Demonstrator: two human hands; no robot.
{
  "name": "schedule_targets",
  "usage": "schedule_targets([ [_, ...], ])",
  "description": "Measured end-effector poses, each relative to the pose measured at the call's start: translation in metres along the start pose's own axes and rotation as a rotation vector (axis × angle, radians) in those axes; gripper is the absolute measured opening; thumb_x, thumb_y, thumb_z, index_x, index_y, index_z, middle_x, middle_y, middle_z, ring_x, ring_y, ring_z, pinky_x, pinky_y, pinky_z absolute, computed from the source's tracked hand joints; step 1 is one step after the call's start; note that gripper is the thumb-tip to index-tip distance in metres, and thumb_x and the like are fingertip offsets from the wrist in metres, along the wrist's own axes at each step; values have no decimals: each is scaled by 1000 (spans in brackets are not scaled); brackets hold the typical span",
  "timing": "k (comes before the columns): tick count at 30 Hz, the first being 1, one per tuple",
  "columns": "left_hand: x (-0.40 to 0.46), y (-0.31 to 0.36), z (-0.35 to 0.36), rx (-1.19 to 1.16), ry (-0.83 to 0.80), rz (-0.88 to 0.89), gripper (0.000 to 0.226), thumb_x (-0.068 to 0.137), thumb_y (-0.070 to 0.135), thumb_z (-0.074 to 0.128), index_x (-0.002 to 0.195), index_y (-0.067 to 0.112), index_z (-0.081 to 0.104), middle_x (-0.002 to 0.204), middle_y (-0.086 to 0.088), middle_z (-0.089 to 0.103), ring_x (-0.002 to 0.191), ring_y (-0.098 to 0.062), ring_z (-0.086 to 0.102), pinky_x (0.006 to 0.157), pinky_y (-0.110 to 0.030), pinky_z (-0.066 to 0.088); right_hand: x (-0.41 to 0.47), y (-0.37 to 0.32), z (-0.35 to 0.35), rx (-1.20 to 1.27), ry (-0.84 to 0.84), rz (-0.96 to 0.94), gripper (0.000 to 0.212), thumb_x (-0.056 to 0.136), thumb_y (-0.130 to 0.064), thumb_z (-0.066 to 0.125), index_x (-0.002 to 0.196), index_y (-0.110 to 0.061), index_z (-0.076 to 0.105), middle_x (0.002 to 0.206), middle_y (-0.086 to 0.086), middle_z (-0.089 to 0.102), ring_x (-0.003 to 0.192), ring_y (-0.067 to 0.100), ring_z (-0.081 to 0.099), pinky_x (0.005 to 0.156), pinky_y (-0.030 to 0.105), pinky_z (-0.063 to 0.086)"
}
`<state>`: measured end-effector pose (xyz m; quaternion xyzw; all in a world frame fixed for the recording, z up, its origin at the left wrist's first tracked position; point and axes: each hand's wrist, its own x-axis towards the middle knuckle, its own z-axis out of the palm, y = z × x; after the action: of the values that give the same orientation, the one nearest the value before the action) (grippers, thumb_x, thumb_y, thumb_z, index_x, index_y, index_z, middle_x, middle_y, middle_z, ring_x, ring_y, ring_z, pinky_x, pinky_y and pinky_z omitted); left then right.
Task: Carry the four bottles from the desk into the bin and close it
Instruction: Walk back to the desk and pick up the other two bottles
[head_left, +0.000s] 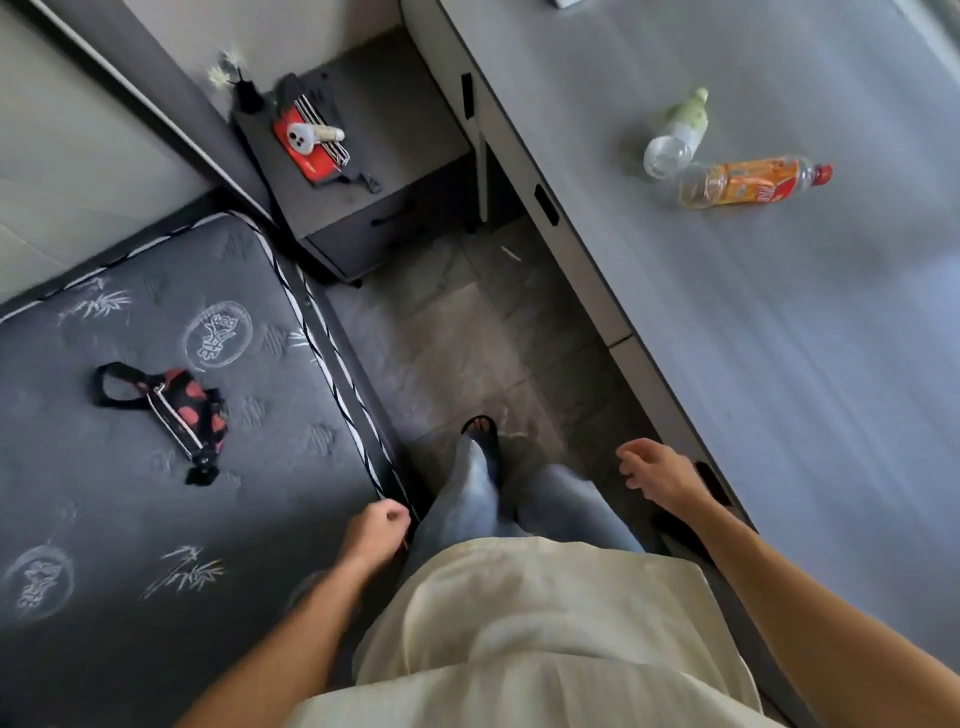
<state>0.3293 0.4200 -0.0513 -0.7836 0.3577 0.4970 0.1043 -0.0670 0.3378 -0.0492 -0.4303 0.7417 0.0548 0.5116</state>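
Bottles remain, a clear one (675, 136) and an orange-labelled one (754, 182) lying touching on the desk (779, 364), while left hand (375, 531) and right hand (655, 470) hang empty, loosely curled, so reaching comes next.

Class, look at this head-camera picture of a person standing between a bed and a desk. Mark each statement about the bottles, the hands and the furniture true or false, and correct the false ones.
1. Two plastic bottles lie on the grey desk. True: the clear bottle with a pale green cap and the orange-labelled bottle with a red cap.
2. The orange-labelled bottle stands upright. False: it lies on its side.
3. The right hand holds a bottle. False: it is empty.
4. The left hand is loosely curled and holds no bottle. True.
5. A bin is in view. False: none shows.
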Motion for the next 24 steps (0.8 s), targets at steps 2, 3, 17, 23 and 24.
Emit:
schedule_targets([
  [2, 25, 36, -31, -36, -16, 35, 16, 96, 16, 60, 94, 14, 76, 100, -16, 78, 99, -36, 73, 89, -38, 57, -3, -1, 6, 30, 4, 52, 25, 97, -37, 50, 113, -28, 68, 98, -6, 73, 86, 16, 72, 89, 42, 59],
  [3, 35, 55, -44, -45, -24, 54, 16, 96, 14, 59, 93, 13, 74, 98, -19, 77, 97, -39, 72, 90, -43, 58, -5, 0, 8, 38, -1, 82, 25, 96, -37, 51, 112, -29, 68, 101, -5, 73, 92, 19, 71, 90, 43, 58],
  [17, 123, 276, -124, 229, -83, 315, 17, 96, 31, 57, 94, 25, 73, 94, 2, 76, 95, -27, 72, 93, -43, 58, -4, 8, -24, 487, 10, 422, 17, 84, -34, 60, 94, -33, 74, 105, 2, 73, 98, 24, 68, 96, 48, 54],
  [23, 130, 310, -141, 306, -104, 247, 14, 92, 31, 59, 90, 31, 73, 95, 0, 77, 94, -28, 72, 92, -42, 59, 54, -50, -92, 169, 108, 209, 26, 98, -33, 49, 115, -32, 68, 117, -5, 72, 109, 25, 66, 85, 31, 47],
  [24, 130, 319, -144, 322, -104, 249, 14, 91, 33, 58, 91, 33, 72, 96, 2, 77, 95, -26, 72, 92, -41, 58, 62, -60, -105, 180, 137, 187, 26, 98, -33, 49, 116, -29, 68, 115, -2, 73, 108, 26, 67, 84, 31, 47],
])
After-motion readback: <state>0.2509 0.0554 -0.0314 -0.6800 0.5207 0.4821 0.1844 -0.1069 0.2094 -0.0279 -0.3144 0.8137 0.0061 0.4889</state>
